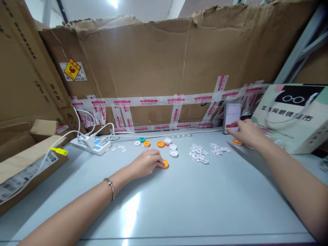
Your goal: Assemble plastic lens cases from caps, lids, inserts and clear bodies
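Right of the white rectangular plastic power strip [104, 149], and nearer us, a round orange plastic wheel [166, 164] lies on the pale grey table [179, 205]; our left hand [147, 163] pinches its left edge. Far right of the strip, our right hand [247, 132] is at a lit rectangular smartphone [232, 114]; whether it grips, we cannot tell.

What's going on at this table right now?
A person is using both bare hands. The left hand has its fingertips on an orange round piece lying on the table. The right hand reaches out to an upright phone, fingertips at the lower part of its screen. More round pieces, in orange, white and teal, lie beyond the left hand, with two clusters of flat white pieces between the hands.
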The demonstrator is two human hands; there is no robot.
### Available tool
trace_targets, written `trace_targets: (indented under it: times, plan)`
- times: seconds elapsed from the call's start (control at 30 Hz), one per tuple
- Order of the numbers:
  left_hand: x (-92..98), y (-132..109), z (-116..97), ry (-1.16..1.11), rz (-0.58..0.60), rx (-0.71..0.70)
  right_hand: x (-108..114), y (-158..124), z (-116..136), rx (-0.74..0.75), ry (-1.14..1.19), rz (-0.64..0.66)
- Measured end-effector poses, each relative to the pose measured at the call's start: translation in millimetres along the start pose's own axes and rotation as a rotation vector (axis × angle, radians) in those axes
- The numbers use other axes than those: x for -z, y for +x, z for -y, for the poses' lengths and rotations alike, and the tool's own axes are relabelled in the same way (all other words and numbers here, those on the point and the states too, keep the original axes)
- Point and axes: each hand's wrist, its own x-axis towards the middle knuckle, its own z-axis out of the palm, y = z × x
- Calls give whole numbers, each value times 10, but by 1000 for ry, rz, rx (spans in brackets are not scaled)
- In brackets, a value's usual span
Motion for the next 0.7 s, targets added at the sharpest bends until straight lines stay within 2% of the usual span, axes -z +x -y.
trace_targets:
  times: [0.13, 0.27, 0.5, 0.6, 0.7]
  plan:
    - [25, -14, -38, 52, 41, -27, -128, 31, -141, -34, -91, 127]
    - [23, -25, -41, 65, 47, -51, -202, 80, -155, 2, -122, 181]
    - [28, -33, -24, 51, 42, -80, -175, 14, -169, 159, 10, 283]
    - [39, -38, -36, 44, 51, -83, -124, -89, -359, 194, 80, 330]
    - [43, -44, -44, 42, 57, -89, -85, -156, -686, 158, 125, 297]
